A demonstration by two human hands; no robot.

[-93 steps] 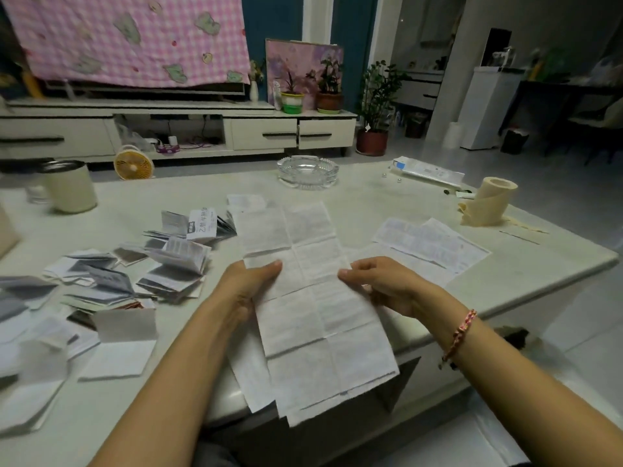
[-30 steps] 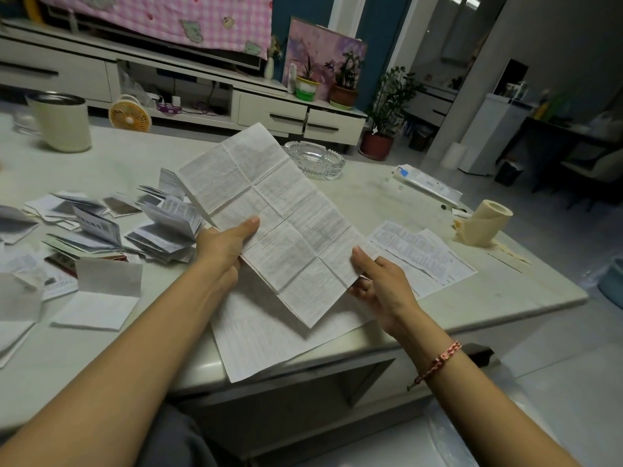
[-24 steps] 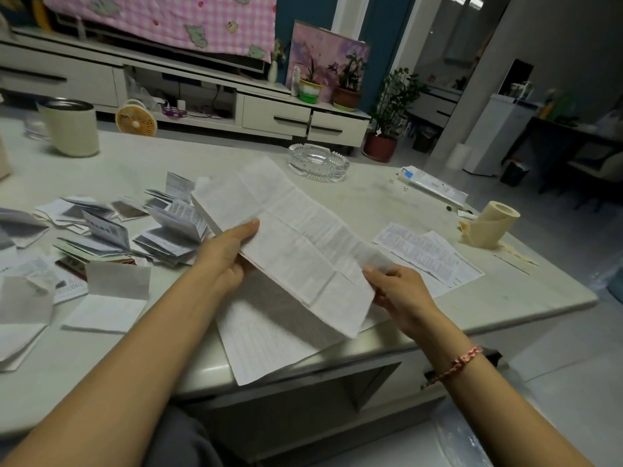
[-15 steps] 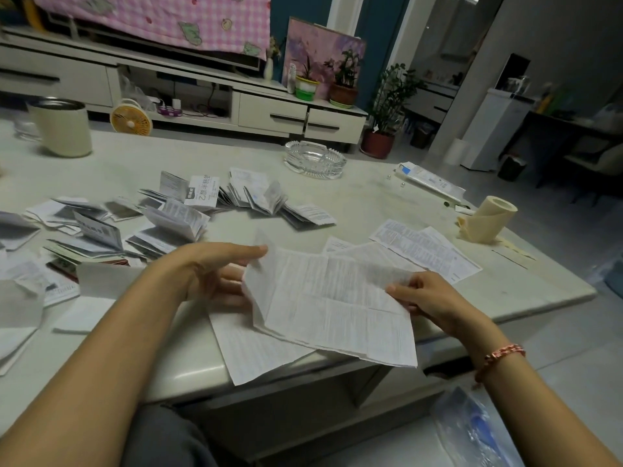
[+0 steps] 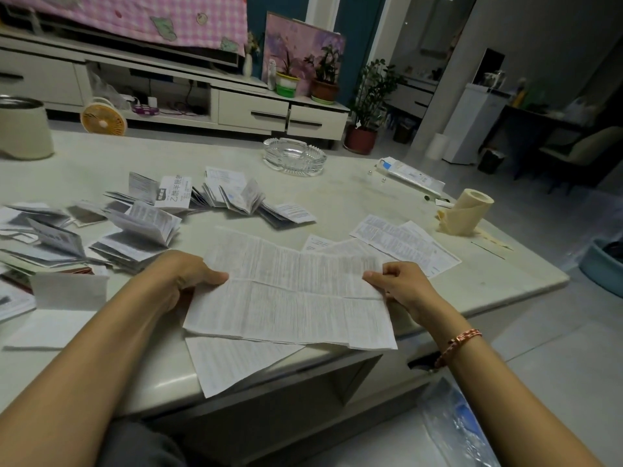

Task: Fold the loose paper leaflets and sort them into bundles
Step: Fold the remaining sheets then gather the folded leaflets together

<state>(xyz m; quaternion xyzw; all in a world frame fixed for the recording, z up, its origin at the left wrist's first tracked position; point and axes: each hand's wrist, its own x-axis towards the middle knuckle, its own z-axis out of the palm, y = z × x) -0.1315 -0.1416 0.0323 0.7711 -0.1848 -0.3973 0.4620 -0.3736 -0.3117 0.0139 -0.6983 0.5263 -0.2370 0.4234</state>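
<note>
Holding a leaflet [image 5: 293,298] at the bottom centre of the frame, the person has it opened flat just above the near edge of the table [image 5: 354,200]. Its long axis runs left to right across the picture, and the lines of print run the same way. Fold creases divide it into panels.

The left hand [image 5: 188,281] pinches the leaflet's left edge, thumb on top and fingers underneath. The right hand [image 5: 401,288] pinches the right edge between thumb and curled fingers; a braided bracelet [image 5: 462,342] sits on that wrist.

A second open sheet [image 5: 236,362] lies under the held one, its corner hanging over the table's near edge. More flat sheets [image 5: 404,244] lie to the right of centre. Folded leaflets [image 5: 141,227] are heaped at centre left and spread toward the middle.

The table top is pale and smooth. A glass ashtray [image 5: 295,156] stands at upper centre, a cream roll [image 5: 467,210] at right and a cream mug [image 5: 23,129] at upper left. Behind, a low white cabinet [image 5: 249,109] carries potted plants [image 5: 323,79], with a small orange fan [image 5: 102,117] on the floor.
</note>
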